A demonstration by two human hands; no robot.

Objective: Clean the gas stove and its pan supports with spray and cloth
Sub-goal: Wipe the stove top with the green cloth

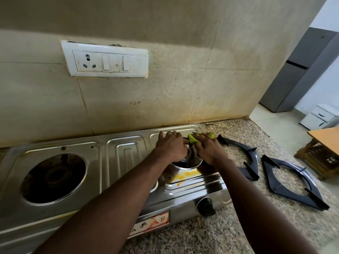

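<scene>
Gas stove [128, 154] of stainless steel sits on a speckled granite counter [201, 235], its back edge against the tiled wall [165, 88]; both of the person's hands are at the right burner [187, 160]; the left hand [170, 147] lies over the far side of it with fingers stretched out straight onto the steel top, gripping nothing; the right hand [211, 151] has its fingers curled round a green cloth [192, 139], pressed at the burner's rim; a yellow stain [185, 176] is smeared just in front of that burner; the left burner well [55, 176] lies bare and dark; a black knob [207, 206] sticks out of the front panel; off the stove, on the counter to the right, lies the first pan support [238, 143], and beside it, apart, the second pan support [297, 197]; a white switchboard [108, 60] is fixed on the wall above.
</scene>
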